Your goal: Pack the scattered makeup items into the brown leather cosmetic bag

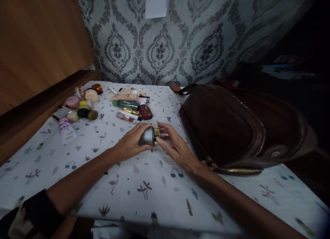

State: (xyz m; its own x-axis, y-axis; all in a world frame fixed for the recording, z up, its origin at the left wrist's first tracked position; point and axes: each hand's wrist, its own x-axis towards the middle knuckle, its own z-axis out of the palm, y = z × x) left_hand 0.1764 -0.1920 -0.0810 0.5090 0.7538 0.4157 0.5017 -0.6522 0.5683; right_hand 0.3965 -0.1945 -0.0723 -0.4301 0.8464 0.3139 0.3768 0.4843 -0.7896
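Note:
A small silver-grey bottle with a gold neck (149,136) lies on its side in the middle of the patterned white cloth (154,197). My left hand (130,144) is wrapped round the bottle's grey body. My right hand (174,146) comes in from the right, its fingertips pinching the gold end. Both hands rest low on the cloth.
A large brown leather bag (232,129) with a gold zip lies to the right of my hands. Several cosmetic tubes and bottles (131,108) lie behind my hands, several small jars (82,105) at far left. A wooden board runs along the left, patterned wallpaper behind.

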